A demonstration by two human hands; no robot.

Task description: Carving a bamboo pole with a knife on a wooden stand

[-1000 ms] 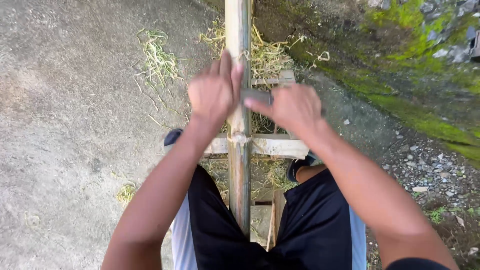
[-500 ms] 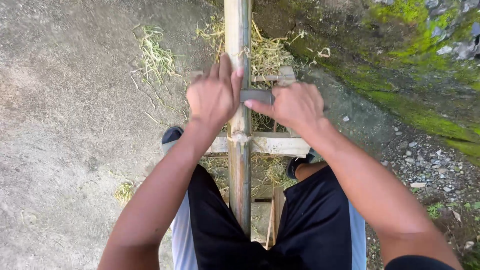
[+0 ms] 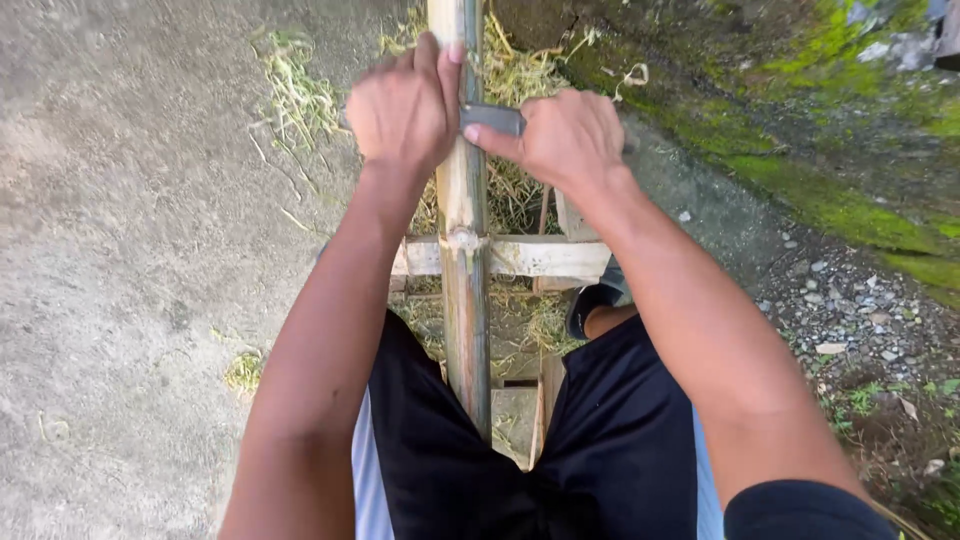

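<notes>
Straw-like shavings [image 3: 290,85] lay scattered at upper left on the concrete ground [image 3: 130,280]; a mossy bank [image 3: 830,150] and gravel [image 3: 860,330] filled the right side.

1 bamboo pole [image 3: 463,300], 1 blade [image 3: 492,118], 2 hands [image 3: 400,105], 1 wooden crossbar [image 3: 540,257]

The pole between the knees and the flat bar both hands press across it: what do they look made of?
The pole looks like bamboo: pale tan, round, smooth, with a ringed node at the wooden crosspiece. The flat bar looks like dull grey metal, probably a blade; the left hand and right hand hide its ends.
</notes>
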